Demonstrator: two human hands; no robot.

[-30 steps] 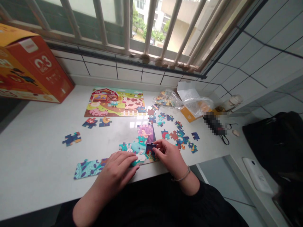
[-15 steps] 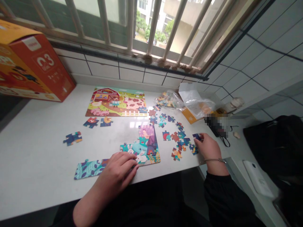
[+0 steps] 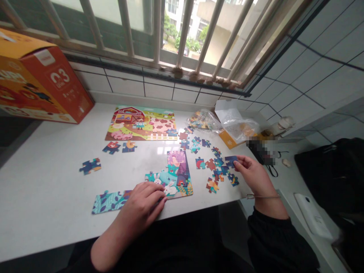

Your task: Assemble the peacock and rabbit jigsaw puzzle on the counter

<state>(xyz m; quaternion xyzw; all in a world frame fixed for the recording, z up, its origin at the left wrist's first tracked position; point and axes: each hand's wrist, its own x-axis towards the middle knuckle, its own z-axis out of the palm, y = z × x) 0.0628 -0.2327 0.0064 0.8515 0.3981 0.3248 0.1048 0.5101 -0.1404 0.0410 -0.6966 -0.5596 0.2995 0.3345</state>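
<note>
Toward the right end of the glossy white tabletop (image 3: 42,182), the right hand (image 3: 253,176) pinches a dark blue, knob-edged cardboard jigsaw piece (image 3: 229,160) by its right side, thumb against forefinger, the remaining fingers curled in. The piece sits over the right fringe of a scatter of small, multicoloured jigsaw pieces (image 3: 211,164), inward from the near right corner. (Whether it hangs clear of them or brushes one, this angle doesn't tell.)

The left hand (image 3: 146,201) lies palm down by the near edge, fingers close together and gently bent, tips over the left part of a partly joined teal-and-purple puzzle section with white rabbits (image 3: 173,177). No pinch shows there; whatever is under the palm is hidden. A teal, leaf-patterned cardboard strip (image 3: 106,201) runs from the left up to that hand, along the near edge. By the far edge lies a bright rectangular farm picture (image 3: 142,123) with a red barn.

Holding the piece by one side looks sound: its other sides stay free and most of its face readable. A light pinch should spare the tabs, and a straight lift would avoid dragging neighbours. The left hand does best pressing lightly, since a push could open seams or slide the section toward the near edge.
</note>
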